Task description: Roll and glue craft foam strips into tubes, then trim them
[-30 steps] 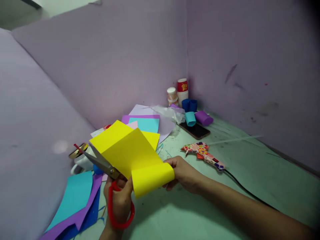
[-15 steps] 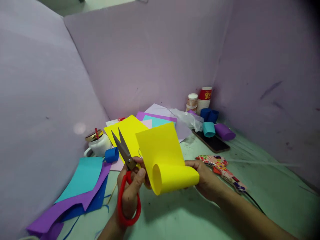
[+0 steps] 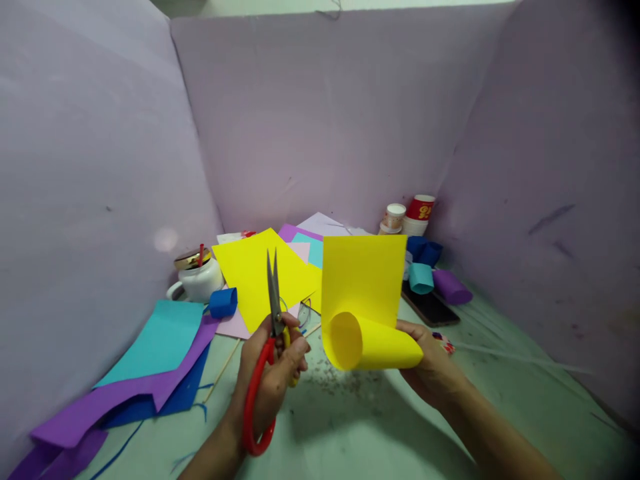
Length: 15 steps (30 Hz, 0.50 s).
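My left hand is closed around a pair of scissors with red handles. Their slightly parted blades point up and away from me. A small yellow thing, partly hidden, shows between the fingers of the same hand. On the right, my right hand grips the edge of a yellow craft sheet. The sheet's lower part curls into a loose roll, while its upper part stands flat and upright. A gap separates the scissors from this sheet.
Beyond my hands lies a flat yellow sheet on other coloured sheets. Turquoise, purple and blue pieces lie left, near a white mug. At right are a phone, rolled pieces and paper cups. Pale walls enclose the table.
The yellow sheet in my right hand has moved right and turned upright, away from my left hand. The scissors have swung more vertical. The camera view has shifted a little.
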{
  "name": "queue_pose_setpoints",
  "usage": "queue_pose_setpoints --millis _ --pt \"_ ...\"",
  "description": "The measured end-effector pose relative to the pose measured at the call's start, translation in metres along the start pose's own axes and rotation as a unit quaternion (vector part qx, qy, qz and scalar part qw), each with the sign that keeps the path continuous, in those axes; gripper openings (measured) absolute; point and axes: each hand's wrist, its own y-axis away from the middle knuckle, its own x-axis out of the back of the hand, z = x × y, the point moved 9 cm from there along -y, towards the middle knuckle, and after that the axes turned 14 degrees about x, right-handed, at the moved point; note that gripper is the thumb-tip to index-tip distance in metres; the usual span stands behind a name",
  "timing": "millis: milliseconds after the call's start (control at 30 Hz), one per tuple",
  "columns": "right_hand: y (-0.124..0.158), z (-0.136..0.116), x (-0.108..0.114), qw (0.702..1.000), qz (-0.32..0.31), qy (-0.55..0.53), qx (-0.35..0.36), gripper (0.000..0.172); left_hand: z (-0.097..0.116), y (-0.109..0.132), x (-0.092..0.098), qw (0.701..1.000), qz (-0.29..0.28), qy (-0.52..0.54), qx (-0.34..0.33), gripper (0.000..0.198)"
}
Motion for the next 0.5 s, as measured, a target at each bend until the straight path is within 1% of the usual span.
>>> queue_pose_setpoints --millis 100,167,267,300,400,500 --pt "-0.001 -0.006 0.002 0.999 -0.018 0.04 0.025 0.018 0.001 0.0 0.002 0.999 0.0 -0.047 0.014 0.023" --pt "-0.004 -0.017 0.009 0.996 -0.012 0.067 0.058 0.021 0.008 0.002 0.011 0.991 0.025 -0.134 -0.015 0.022" --pt "-0.007 -0.038 0.024 0.984 0.024 0.135 0.116 0.022 0.017 0.013 0.031 0.954 0.073 -0.281 -0.078 0.022" --pt "-0.007 -0.044 0.028 0.978 0.035 0.163 0.126 0.021 0.015 0.015 0.039 0.944 0.078 -0.313 -0.074 0.023" --pt "-0.005 -0.051 0.033 0.97 0.04 0.212 0.112 0.02 -0.006 0.019 0.065 0.927 0.074 -0.367 0.004 0.025" --pt "-0.003 -0.051 0.028 0.977 0.022 0.191 0.09 0.023 -0.022 0.017 0.08 0.916 0.065 -0.393 0.04 0.027"
